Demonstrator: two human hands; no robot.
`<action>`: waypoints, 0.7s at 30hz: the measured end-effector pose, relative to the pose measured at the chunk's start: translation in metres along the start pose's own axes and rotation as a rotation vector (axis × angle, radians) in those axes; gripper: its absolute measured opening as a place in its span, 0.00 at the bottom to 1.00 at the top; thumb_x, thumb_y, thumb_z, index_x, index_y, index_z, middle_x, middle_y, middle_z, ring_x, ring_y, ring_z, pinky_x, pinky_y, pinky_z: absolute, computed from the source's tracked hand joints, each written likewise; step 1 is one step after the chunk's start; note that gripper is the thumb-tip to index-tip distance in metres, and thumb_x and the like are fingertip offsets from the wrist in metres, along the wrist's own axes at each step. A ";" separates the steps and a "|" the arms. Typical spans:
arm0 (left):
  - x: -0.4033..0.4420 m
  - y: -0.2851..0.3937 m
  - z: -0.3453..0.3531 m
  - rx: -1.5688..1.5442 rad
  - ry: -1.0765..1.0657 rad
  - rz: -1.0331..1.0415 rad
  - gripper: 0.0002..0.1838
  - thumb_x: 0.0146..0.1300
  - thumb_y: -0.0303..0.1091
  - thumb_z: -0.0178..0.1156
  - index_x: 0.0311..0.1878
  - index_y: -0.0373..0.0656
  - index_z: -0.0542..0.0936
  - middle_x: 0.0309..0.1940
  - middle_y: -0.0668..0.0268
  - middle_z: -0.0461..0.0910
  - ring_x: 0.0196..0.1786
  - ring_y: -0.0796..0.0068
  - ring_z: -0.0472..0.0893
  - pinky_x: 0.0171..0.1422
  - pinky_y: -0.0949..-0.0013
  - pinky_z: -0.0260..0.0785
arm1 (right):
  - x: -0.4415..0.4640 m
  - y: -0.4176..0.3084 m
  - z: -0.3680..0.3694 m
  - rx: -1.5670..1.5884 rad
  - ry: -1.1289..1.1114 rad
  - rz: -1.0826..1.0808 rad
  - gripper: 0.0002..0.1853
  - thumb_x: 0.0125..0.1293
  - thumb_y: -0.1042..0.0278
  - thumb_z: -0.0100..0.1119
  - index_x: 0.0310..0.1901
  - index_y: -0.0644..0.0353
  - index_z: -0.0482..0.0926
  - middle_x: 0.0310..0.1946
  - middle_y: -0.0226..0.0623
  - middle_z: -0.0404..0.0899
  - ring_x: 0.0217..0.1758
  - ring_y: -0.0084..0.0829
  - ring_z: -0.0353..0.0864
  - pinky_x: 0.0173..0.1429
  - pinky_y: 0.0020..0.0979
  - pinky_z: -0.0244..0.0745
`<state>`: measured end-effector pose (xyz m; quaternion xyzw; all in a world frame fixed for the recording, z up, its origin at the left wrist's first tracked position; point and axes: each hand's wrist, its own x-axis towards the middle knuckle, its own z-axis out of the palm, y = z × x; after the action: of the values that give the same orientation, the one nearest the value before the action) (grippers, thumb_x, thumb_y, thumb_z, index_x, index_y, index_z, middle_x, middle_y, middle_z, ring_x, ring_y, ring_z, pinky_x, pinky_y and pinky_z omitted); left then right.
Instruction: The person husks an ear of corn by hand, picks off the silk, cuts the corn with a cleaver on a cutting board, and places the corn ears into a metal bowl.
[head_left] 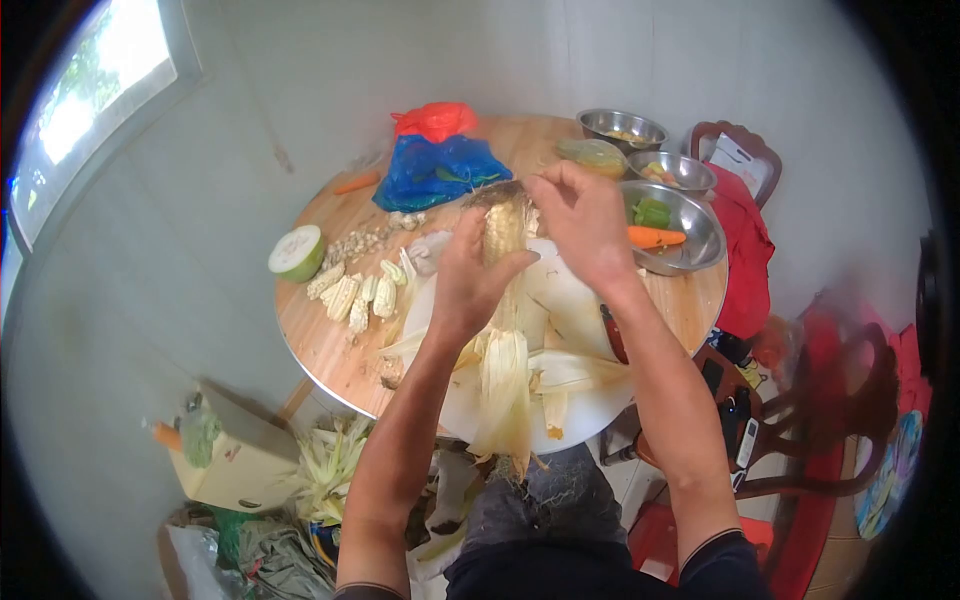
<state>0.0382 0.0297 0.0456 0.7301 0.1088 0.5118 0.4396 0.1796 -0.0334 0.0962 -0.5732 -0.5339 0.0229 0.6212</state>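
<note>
An ear of corn point(503, 232) stands roughly upright over the white cutting board point(460, 400), its pale kernels bare near the top and its husk point(505, 385) peeled down toward me. My left hand point(470, 275) is around the cob, thumb on the near right side and fingers along its left. At the tip, my right hand point(585, 225) pinches the brown corn silk point(497, 192); its fingertips are partly hidden. Loose husk leaves spread across the board. Left of it lie several short pieces of corn point(345, 298).
A cut green gourd point(297, 253), garlic point(355, 245), a carrot point(357, 182) and a blue bag point(440, 170) lie on the round table point(310, 345). Metal bowls point(690, 250) stand right, one holding a carrot point(655, 237). A dark red object point(613, 335) sits beside my right forearm.
</note>
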 end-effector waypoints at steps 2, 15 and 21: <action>0.000 0.004 -0.002 0.070 -0.038 -0.027 0.30 0.60 0.21 0.71 0.64 0.32 0.70 0.58 0.60 0.77 0.61 0.73 0.76 0.67 0.68 0.69 | 0.009 0.001 -0.008 0.055 -0.072 0.072 0.12 0.70 0.63 0.64 0.39 0.67 0.86 0.27 0.38 0.84 0.28 0.25 0.84 0.34 0.30 0.75; 0.007 -0.012 0.000 -0.109 -0.026 -0.038 0.33 0.59 0.19 0.70 0.68 0.29 0.70 0.61 0.58 0.79 0.62 0.71 0.77 0.69 0.66 0.70 | -0.026 0.024 0.007 0.194 -0.155 -0.009 0.13 0.68 0.68 0.67 0.49 0.68 0.86 0.48 0.36 0.84 0.48 0.23 0.81 0.53 0.28 0.77; 0.006 -0.016 0.006 0.114 0.021 0.076 0.34 0.56 0.22 0.74 0.67 0.32 0.73 0.57 0.60 0.81 0.59 0.74 0.79 0.65 0.67 0.72 | -0.028 0.032 0.022 0.354 0.144 -0.089 0.08 0.64 0.71 0.67 0.39 0.69 0.84 0.37 0.40 0.82 0.36 0.29 0.81 0.42 0.30 0.74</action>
<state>0.0510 0.0395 0.0368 0.7522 0.1144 0.5285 0.3765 0.1704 -0.0252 0.0498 -0.4310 -0.5002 0.0480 0.7495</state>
